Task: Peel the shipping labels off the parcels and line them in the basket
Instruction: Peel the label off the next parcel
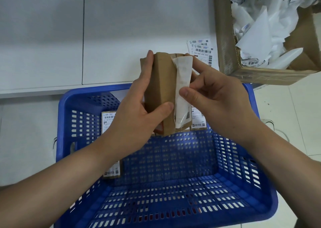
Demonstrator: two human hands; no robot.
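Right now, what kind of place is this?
Probably a parcel sorting room: a blue perforated plastic basket holding labelled parcels, loose barcode shipping labels on the white table, and a brown cardboard box of peeled paper.

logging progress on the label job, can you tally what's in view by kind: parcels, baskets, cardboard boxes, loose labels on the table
parcels: 3, one held by the left hand, two in the basket
blue basket: 1
cardboard box of peeled backing paper: 1
loose labels on the table: 2
total: 7
The right hand pinches the label.
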